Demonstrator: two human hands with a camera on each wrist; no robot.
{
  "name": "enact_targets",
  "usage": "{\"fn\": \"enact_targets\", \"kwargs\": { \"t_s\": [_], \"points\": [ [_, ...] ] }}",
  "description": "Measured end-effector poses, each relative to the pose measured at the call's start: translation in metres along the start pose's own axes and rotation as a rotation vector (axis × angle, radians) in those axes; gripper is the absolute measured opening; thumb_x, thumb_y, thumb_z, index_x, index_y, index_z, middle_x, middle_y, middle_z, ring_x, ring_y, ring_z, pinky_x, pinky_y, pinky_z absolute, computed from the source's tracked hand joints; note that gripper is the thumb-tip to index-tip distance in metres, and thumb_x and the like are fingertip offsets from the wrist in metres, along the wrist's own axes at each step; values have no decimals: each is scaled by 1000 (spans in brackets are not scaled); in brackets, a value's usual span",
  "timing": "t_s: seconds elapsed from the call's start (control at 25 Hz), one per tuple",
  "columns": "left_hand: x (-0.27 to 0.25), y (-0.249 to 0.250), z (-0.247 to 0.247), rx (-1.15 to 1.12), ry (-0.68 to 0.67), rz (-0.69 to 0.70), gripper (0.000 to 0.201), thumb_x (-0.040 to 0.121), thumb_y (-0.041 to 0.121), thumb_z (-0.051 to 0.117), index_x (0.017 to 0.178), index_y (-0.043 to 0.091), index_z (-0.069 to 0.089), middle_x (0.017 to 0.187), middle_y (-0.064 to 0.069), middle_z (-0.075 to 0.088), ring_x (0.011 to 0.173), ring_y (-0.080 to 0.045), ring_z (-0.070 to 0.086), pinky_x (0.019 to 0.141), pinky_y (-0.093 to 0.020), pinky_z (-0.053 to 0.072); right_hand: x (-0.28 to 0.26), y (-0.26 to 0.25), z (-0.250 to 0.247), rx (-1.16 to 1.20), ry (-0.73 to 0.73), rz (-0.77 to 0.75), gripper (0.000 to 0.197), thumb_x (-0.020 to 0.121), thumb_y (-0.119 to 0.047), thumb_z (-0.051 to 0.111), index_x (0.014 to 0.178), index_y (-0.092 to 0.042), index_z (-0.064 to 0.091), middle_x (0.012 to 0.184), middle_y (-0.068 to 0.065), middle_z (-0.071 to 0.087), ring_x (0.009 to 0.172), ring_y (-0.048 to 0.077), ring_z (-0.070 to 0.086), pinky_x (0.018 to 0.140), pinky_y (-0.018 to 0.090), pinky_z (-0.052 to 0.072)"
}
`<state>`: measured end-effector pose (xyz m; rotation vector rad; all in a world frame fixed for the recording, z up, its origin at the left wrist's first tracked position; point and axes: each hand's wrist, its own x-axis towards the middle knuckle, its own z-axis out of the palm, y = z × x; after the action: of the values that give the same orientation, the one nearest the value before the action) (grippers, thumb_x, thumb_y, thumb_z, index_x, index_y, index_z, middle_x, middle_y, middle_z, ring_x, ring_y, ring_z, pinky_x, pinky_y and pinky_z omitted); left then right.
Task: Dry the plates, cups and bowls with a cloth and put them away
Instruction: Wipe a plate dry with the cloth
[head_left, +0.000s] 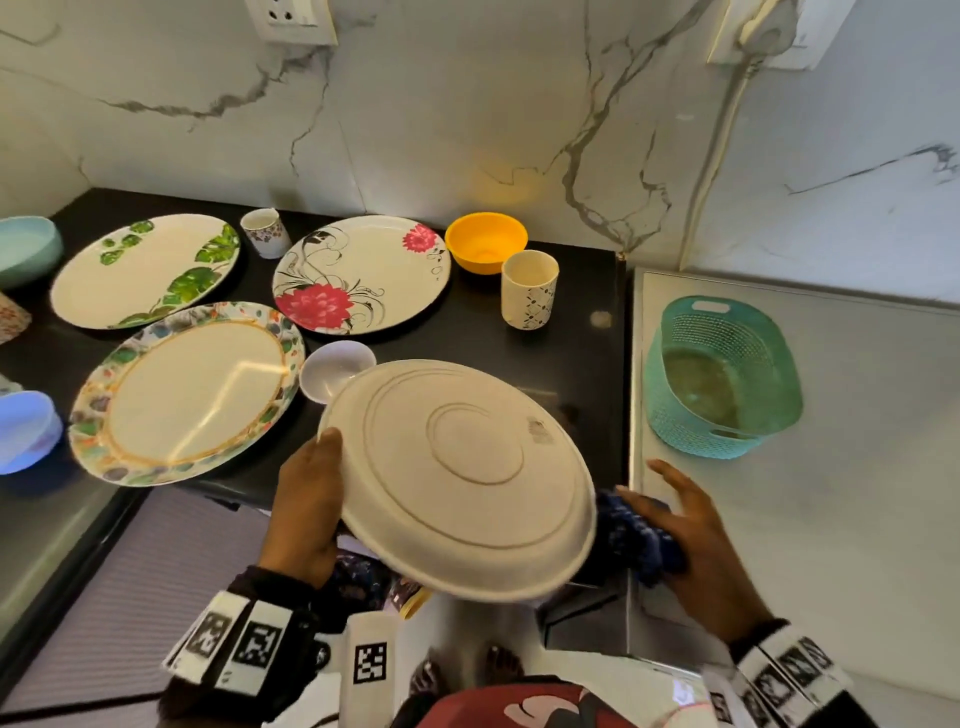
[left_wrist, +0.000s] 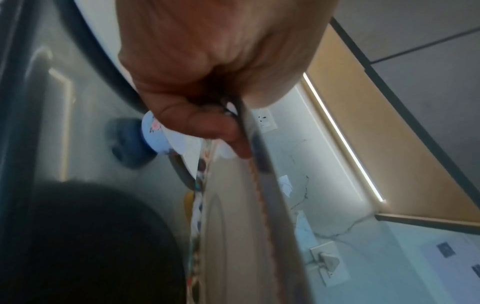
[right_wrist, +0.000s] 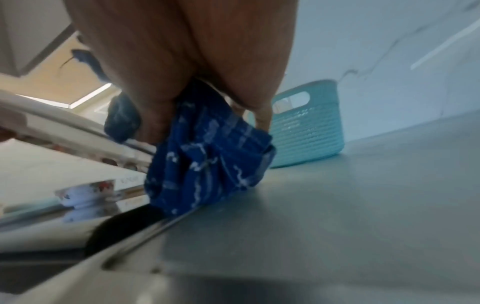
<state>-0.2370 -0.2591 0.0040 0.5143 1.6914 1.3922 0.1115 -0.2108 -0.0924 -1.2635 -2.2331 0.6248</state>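
My left hand grips the left rim of a cream plate, held tilted with its ringed underside up over the counter's front edge. In the left wrist view the left hand pinches the rim of that plate. To the plate's right, my right hand holds a bunched blue cloth. The right wrist view has the right hand clutching the cloth, whose lower end touches the steel surface. The plate's top face is hidden.
On the black counter lie a leaf plate, a red-flower plate and a floral-rim plate. Also there: a small white bowl, a yellow bowl, two cups. A teal basket stands on the steel surface.
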Motion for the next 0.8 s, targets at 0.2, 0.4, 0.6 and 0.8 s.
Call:
{"fn": "enact_targets", "kwargs": {
  "t_s": [0.2,0.4,0.6,0.8],
  "points": [
    [17,11,-1,83,112,-13,34,99,30,52,67,19,57,59,5,55,59,-15,45,55,-30,33,25,-31,-28,463,41,387,71,88,3,62,132,-48,41,115,-9,62,103,13,61,97,36,44],
    [18,6,8,9,74,31,30,102,30,46,98,7,65,94,-17,65,83,-26,57,77,-39,45,86,-78,-31,733,162,399,30,92,-8,60,110,-32,55,108,-10,64,103,12,62,98,40,48],
    [16,11,24,71,87,140,36,104,34,38,102,8,63,91,-12,66,82,-24,61,73,-38,49,122,-141,-9,389,-97,-352,56,88,6,58,135,-24,49,138,-6,52,128,3,46,109,18,32],
    [16,15,33,131,175,312,40,104,33,41,77,10,59,74,-9,62,70,-28,55,66,-40,46,111,-142,51,18,-311,-523,70,91,-15,45,150,-24,9,159,-3,4,149,17,-1,119,36,0]
  ]
}}
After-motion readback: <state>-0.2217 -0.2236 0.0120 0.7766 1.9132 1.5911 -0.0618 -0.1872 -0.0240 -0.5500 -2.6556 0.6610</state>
